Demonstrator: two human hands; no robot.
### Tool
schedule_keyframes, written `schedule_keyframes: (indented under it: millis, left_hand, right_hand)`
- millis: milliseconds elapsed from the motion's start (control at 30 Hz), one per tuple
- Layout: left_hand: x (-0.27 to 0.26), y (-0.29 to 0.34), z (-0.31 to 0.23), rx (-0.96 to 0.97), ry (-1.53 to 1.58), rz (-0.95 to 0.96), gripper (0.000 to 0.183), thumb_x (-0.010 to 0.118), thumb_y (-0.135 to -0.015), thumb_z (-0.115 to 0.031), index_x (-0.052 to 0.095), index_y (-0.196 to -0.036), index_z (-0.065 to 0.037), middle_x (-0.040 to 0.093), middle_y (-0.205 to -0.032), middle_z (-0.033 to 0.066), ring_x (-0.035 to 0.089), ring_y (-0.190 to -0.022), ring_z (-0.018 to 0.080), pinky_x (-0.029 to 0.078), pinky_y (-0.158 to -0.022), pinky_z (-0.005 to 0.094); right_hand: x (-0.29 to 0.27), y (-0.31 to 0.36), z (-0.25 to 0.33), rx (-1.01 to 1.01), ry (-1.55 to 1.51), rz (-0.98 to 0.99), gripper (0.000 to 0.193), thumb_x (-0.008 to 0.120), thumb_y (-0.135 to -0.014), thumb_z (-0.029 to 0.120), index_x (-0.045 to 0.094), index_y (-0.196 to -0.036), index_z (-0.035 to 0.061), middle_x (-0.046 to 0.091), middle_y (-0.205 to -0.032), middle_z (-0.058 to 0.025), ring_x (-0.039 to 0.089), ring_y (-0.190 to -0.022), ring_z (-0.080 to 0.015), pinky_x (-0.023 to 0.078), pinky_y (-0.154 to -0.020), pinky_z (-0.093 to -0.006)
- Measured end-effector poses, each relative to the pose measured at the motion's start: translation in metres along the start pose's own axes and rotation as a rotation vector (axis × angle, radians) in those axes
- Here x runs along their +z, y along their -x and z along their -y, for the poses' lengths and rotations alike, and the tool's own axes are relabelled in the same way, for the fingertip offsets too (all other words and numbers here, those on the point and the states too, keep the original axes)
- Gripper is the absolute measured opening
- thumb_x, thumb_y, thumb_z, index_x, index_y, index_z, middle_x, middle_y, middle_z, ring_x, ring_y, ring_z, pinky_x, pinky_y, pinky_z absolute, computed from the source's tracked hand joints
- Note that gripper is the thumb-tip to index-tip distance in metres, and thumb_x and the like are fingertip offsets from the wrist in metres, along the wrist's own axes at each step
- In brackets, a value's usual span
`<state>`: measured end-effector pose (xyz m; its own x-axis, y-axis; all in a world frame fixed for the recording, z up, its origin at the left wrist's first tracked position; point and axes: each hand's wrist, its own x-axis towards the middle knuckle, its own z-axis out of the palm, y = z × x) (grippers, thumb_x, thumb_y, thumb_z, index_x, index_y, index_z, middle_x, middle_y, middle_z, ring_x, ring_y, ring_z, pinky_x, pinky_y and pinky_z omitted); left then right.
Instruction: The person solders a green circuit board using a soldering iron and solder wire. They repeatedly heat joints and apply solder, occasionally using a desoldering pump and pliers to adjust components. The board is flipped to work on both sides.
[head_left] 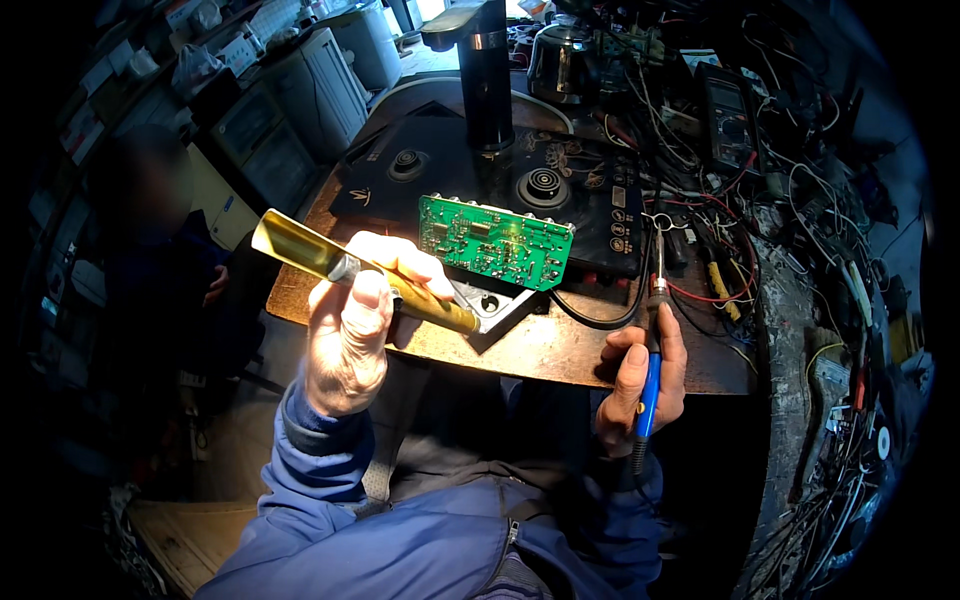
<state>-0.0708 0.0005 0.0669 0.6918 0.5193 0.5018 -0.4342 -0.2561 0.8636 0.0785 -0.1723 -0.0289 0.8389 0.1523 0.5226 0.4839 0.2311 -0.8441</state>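
Note:
My left hand (pixel 365 310) is closed around a gold-coloured tubular tool (pixel 295 245) with a grey collar, held slantwise above the table's front edge. Its lower right end comes close to a black and silver angled part (pixel 490 303). Just beyond it a green circuit board (pixel 495 240) leans with its soldered side facing me, at the front of a black two-plate appliance (pixel 440 150). In my right hand (pixel 650 375) is a soldering iron (pixel 650 385) with a blue handle, its tip pointing away from me, to the right of the board and apart from it.
A wooden table (pixel 420 350) carries the appliance, from which a black column (pixel 487 90) rises. Tangled wires, a multimeter (pixel 730 115) and pliers with yellow handles (pixel 722 290) crowd the right. A metal kettle (pixel 560 62) stands behind. Another person (pixel 150 260) is at the left.

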Motion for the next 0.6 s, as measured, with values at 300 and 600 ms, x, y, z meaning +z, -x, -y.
schedule_keyframes:
  millis: [300,600]
  left_hand:
    - [-0.006,-0.003,0.008,-0.163,0.221,-0.045,0.041,0.052,-0.1,-0.038,0.051,-0.111,0.002,0.059,-0.109,0.0238,0.063,-0.074,0.0196,0.056,-0.063,0.0264]
    - [-0.006,-0.001,0.013,-0.109,0.109,-0.013,0.067,0.082,-0.075,-0.036,0.054,-0.117,0.008,0.056,-0.116,0.018,0.058,-0.077,0.0142,0.053,-0.069,0.0257]
  right_hand:
    - [-0.01,0.001,-0.016,-0.108,-0.045,0.048,0.075,0.056,-0.094,0.057,0.052,-0.133,-0.0069,0.066,-0.093,-0.0135,0.062,-0.079,-0.017,0.053,-0.073,-0.0288]
    - [-0.012,-0.004,-0.001,0.102,-0.348,-0.022,0.051,0.063,-0.092,0.026,0.055,-0.124,-0.0129,0.066,-0.081,-0.0161,0.063,-0.066,-0.0193,0.055,-0.064,-0.0292]
